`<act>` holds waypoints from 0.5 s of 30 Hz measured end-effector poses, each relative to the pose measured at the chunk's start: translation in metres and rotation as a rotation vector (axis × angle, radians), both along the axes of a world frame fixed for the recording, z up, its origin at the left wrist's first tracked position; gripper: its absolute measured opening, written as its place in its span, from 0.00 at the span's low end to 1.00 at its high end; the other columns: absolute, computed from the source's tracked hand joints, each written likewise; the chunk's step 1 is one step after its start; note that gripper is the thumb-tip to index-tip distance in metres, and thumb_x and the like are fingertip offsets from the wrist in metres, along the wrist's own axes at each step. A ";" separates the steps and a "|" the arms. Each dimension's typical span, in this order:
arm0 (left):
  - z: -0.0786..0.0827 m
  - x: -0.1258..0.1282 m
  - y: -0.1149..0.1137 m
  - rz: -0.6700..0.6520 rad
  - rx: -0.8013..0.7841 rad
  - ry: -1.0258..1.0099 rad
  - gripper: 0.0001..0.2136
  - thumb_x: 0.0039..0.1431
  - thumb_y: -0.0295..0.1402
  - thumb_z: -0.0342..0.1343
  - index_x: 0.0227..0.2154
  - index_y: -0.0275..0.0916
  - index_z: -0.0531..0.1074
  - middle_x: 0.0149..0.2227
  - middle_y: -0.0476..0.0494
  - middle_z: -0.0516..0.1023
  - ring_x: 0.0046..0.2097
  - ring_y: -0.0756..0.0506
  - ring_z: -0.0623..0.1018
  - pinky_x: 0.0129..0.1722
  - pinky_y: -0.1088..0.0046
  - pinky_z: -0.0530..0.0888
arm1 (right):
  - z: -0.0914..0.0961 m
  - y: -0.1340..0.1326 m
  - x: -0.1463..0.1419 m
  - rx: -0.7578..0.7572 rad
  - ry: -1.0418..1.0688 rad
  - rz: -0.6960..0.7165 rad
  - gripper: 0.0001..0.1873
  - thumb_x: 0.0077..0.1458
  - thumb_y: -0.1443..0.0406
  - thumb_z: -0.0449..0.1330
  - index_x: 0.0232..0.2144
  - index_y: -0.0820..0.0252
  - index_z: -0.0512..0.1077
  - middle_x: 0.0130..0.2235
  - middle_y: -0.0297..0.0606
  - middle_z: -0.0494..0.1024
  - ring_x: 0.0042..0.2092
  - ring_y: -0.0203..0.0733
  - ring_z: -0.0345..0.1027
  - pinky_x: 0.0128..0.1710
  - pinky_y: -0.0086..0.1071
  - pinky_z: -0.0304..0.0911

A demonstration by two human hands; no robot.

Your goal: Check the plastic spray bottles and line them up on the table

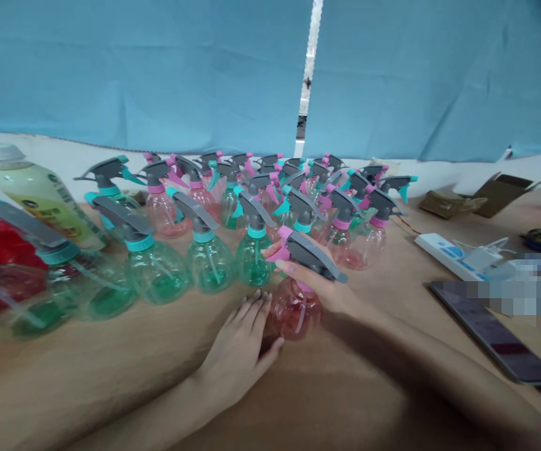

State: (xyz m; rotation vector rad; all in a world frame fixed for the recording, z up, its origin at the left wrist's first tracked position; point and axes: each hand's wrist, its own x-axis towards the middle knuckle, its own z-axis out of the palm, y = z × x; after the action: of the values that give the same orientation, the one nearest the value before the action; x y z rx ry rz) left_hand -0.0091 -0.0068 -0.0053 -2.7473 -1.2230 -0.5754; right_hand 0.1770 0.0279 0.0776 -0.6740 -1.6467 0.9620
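Hands and spray bottles on a wooden table (pixel 124 382). One pink spray bottle (pixel 293 313) stands between the two hands. The right hand (pixel 329 288) closes around its neck, beneath the grey head, one digit laid across the front. The left hand (pixel 235 347) lies low beside the base, its four fingers nearly together and straight, its thumb set apart and pointing at the bottle; whether the thumb touches is hard to tell, the view being blurred. To the left of the left fingers, five green-tinted bottles (pixel 211 266) form the nearest row. Beyond the fingertips, further bottles (pixel 161 210) with pink or teal collars overlap too closely to count. Farther left stands one large labelled bottle (pixel 47 197), its lettering too blurred to read. To the right of the right fingers lie one power strip (pixel 449 254) and one phone (pixel 491 329), with bare tabletop between. Open room extends left of the left wrist; beyond the bottles, a blue cloth (pixel 167 75) bounds the space.
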 end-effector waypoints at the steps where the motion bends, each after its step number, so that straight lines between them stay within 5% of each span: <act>1: 0.000 0.000 0.000 -0.004 0.002 -0.004 0.22 0.66 0.41 0.44 0.55 0.29 0.62 0.55 0.28 0.70 0.58 0.34 0.68 0.52 0.53 0.70 | 0.000 0.000 0.000 0.001 0.001 0.000 0.07 0.55 0.62 0.62 0.38 0.55 0.73 0.40 0.34 0.76 0.39 0.37 0.69 0.45 0.36 0.63; 15: -0.004 -0.001 0.002 -0.005 -0.001 0.026 0.24 0.65 0.41 0.46 0.55 0.25 0.62 0.55 0.25 0.69 0.58 0.33 0.68 0.53 0.53 0.69 | -0.001 0.001 -0.001 0.019 0.020 0.018 0.05 0.55 0.62 0.62 0.36 0.55 0.72 0.39 0.33 0.75 0.39 0.36 0.69 0.46 0.35 0.62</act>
State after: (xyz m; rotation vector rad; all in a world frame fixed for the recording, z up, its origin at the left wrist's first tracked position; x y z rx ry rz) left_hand -0.0102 -0.0052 -0.0091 -2.7504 -1.2109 -0.5376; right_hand 0.1763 0.0293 0.0764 -0.6357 -1.6452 0.9624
